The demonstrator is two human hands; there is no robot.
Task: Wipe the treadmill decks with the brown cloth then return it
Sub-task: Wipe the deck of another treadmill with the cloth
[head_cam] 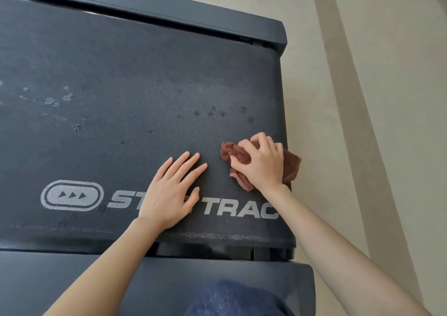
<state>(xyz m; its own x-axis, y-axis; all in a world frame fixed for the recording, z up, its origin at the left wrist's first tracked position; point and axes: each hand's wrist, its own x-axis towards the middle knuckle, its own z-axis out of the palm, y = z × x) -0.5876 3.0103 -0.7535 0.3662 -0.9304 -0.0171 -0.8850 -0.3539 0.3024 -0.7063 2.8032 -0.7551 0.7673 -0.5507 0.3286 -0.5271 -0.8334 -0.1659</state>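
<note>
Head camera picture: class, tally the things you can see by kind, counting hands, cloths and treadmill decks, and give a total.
Treadmill deck: 1
Brown cloth: 1
Hands: 2 (left hand flat on the deck, right hand gripping the cloth)
Total: 4

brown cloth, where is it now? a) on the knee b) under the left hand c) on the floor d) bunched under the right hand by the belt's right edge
d: the right hand grips the bunched brown cloth at the right edge of the treadmill belt; the left hand lies flat on the belt.
</note>
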